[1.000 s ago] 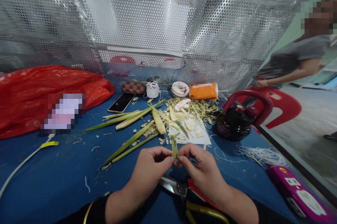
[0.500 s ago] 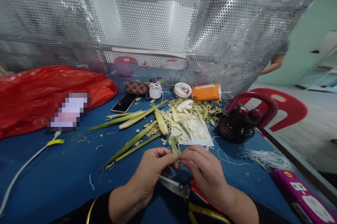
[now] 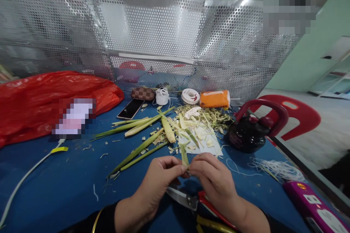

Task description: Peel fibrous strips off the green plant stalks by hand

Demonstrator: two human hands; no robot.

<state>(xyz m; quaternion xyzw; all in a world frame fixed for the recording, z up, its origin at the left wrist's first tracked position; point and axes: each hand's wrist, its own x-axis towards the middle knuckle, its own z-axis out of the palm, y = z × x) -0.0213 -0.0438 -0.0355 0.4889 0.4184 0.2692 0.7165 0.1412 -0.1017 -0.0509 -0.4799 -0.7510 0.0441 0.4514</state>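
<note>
My left hand [image 3: 161, 174] pinches the lower end of a small pale-green leafy stalk piece [image 3: 184, 154] between thumb and fingers. On the same end the fingertips of my right hand [image 3: 212, 174] are closed, meeting those of the left. The piece points up and away from me; its base is hidden by the fingers. Beneath my hands lies a cutting tool with a metal blade [image 3: 182, 197] and red-and-yellow handles [image 3: 216, 211], partly covered by my right hand. Beyond them are several long green stalks [image 3: 136, 149] and a pale, thick, peeled-looking stalk [image 3: 167, 129].
Plant scraps [image 3: 213, 118] lie heaped over white paper [image 3: 217, 145]. A black kettle [image 3: 246, 134], white string [image 3: 276, 167] and purple box [image 3: 308, 204] stand right. Left are a red plastic bag [image 3: 35, 112], a lit phone [image 3: 73, 116] and its cable [image 3: 30, 174]. A perforated metal screen [image 3: 153, 25] rises behind.
The stalk piece stands a little straighter between my fingers, and my hands have shifted slightly. The whole view has moved a little. Behind the screen, a person at the right has changed position.
</note>
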